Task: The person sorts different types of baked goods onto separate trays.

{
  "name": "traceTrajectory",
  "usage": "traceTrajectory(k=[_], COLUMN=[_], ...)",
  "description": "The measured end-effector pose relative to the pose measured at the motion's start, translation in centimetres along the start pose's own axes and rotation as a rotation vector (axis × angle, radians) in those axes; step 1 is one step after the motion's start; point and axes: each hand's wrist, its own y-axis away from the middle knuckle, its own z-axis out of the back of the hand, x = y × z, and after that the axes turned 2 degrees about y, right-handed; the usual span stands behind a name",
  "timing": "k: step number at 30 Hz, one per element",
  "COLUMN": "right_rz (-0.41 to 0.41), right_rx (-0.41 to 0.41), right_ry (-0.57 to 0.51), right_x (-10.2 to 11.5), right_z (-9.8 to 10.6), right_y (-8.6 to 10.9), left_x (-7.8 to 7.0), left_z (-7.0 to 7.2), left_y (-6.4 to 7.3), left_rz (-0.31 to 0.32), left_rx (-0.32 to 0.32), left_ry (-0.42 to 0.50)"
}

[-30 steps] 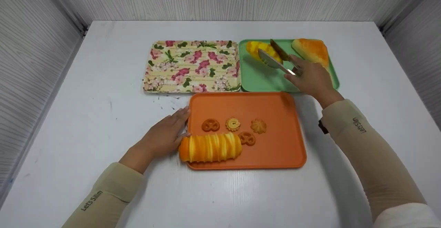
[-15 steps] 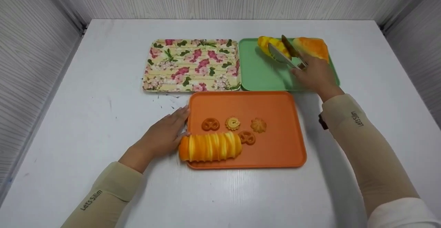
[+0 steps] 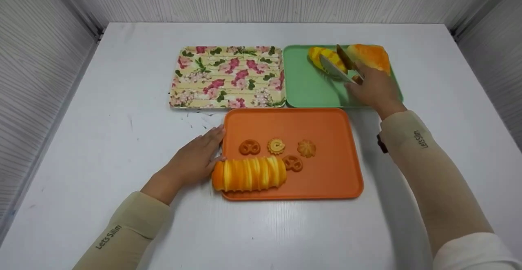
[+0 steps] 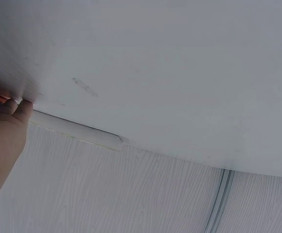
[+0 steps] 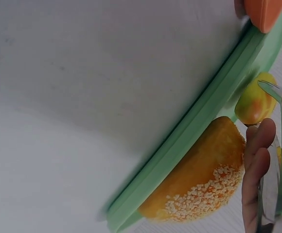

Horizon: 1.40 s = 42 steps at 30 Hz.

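My right hand (image 3: pixel 375 86) holds metal tongs (image 3: pixel 333 67) over the green tray (image 3: pixel 312 94). Between the tong blades is a yellow striped bread (image 3: pixel 316 53), tilted across the tray's upper middle. To its right lies a golden-brown bread (image 3: pixel 373 56), whose grainy topping shows in the right wrist view; my right hand partly hides it in the head view. My left hand (image 3: pixel 193 158) has its fingers extended along the left rim of the orange tray (image 3: pixel 326 127), thumb beside a large orange-and-cream striped loaf (image 3: pixel 251 175). That loaf juts over the tray's left rim.
On the orange tray lie two pretzel-shaped biscuits, one at the left (image 3: pixel 249 147) and one by the loaf (image 3: pixel 293 163), plus a round scalloped biscuit (image 3: pixel 276 146) and a flower-shaped biscuit (image 3: pixel 306 149). A floral tray (image 3: pixel 228 78) adjoins the green one. Pale grained walls enclose the white table (image 3: pixel 102 131).
My right hand has carried the tongs and yellow bread rightward, close to the golden-brown bread, and the yellow bread has dropped slightly in view since half a second ago. My left hand stays put.
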Motion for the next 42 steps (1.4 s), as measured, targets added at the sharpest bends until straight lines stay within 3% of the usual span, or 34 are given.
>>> traceTrajectory(k=[12, 21, 29, 32, 37, 42], right_rz=[-0.012, 0.008, 0.106, 0.185, 0.341, 0.392], right_rx=[-0.022, -0.073, -0.076, -0.065, -0.046, -0.003], right_ry=[-0.068, -0.123, -0.236, -0.26, -0.219, -0.211], right_x=[-0.2, 0.3, 1.1, 1.6, 2.8, 4.0], right_z=[0.4, 1.2, 1.2, 0.9, 0.4, 0.0], right_y=[0.1, 1.6, 3.6, 4.2, 5.8, 7.5], left_x=[0.0, 0.1, 0.0, -0.1, -0.1, 0.0], left_z=[0.0, -0.1, 0.0, 0.0, 0.1, 0.0], left_y=[0.0, 0.0, 0.0, 0.1, 0.1, 0.1], left_rz=[0.005, 0.02, -0.001, 0.003, 0.002, -0.01], left_rx=[0.003, 0.009, 0.0, 0.004, 0.004, -0.005], left_ry=[-0.005, 0.006, -0.005, -0.002, 0.002, 0.005])
